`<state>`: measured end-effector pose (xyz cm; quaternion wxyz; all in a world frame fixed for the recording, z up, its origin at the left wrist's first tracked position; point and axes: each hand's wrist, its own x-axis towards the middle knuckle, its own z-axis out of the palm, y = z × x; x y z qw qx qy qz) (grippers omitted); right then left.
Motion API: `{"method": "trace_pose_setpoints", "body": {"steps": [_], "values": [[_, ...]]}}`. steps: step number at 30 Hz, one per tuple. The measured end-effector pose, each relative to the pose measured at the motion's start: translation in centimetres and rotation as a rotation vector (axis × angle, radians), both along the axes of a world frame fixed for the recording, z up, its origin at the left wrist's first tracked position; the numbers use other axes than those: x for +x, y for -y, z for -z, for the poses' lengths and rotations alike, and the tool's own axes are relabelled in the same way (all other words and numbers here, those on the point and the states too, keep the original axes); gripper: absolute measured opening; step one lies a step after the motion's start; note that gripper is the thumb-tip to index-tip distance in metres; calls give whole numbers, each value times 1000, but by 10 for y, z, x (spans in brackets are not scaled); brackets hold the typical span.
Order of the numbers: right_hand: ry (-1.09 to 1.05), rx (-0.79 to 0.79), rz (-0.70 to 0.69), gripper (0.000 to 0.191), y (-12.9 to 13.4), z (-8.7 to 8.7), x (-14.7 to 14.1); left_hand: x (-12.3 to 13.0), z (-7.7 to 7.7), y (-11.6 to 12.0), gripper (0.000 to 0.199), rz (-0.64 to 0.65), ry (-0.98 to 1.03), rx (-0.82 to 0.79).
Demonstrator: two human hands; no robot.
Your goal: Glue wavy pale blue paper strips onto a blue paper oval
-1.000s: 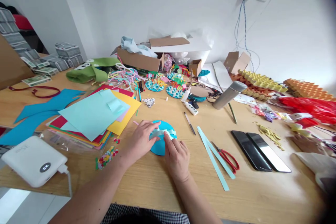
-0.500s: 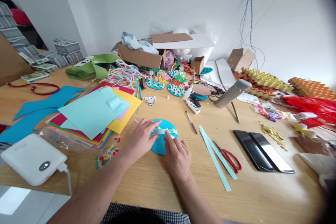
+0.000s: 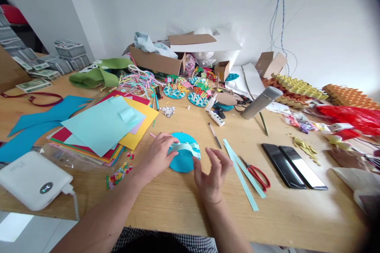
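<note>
A round blue paper disc [image 3: 181,163] lies on the table in front of me. Wavy pale-blue paper strips [image 3: 185,148] cross it, standing up in low arches. My left hand [image 3: 158,154] grips the disc's left edge, thumb and forefinger on either side of the strips' left ends; the exact contact is hidden. To the right of the disc, my right hand [image 3: 212,170] is raised with thumb and fingers apart and nothing in it. Two flat pale-blue paper strips [image 3: 242,174] lie to its right, beside red-handled scissors [image 3: 257,176].
Coloured paper sheets [image 3: 101,126] and a white power bank [image 3: 35,180] sit at left. Behind the disc are a pen [image 3: 214,135], glue bottle [image 3: 217,118] and decorated discs [image 3: 198,99]. A grey flask [image 3: 261,103] and two phones [image 3: 283,166] stand right; another person's hand [image 3: 347,158] rests far right.
My right hand has let go of the strips and moved right, its fingers spreading. My left hand stays at the disc's left edge. The view has shifted slightly.
</note>
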<state>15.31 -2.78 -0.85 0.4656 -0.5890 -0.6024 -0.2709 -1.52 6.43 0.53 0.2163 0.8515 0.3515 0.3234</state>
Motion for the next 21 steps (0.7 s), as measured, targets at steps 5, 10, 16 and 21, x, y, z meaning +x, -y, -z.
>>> {"method": "trace_pose_setpoints", "body": {"steps": [5,10,16,21], "values": [[145,-169,-54,31,-7,6,-10,0,1,1,23,-6,15,-15],[195,-218,-16,34,-9,10,-10,1,3,1,24,7,20,-17],[223,-257,14,34,-10,12,-9,2,4,1,23,6,17,3],[223,-248,12,31,-12,13,-8,2,3,1,23,6,2,4]]}}
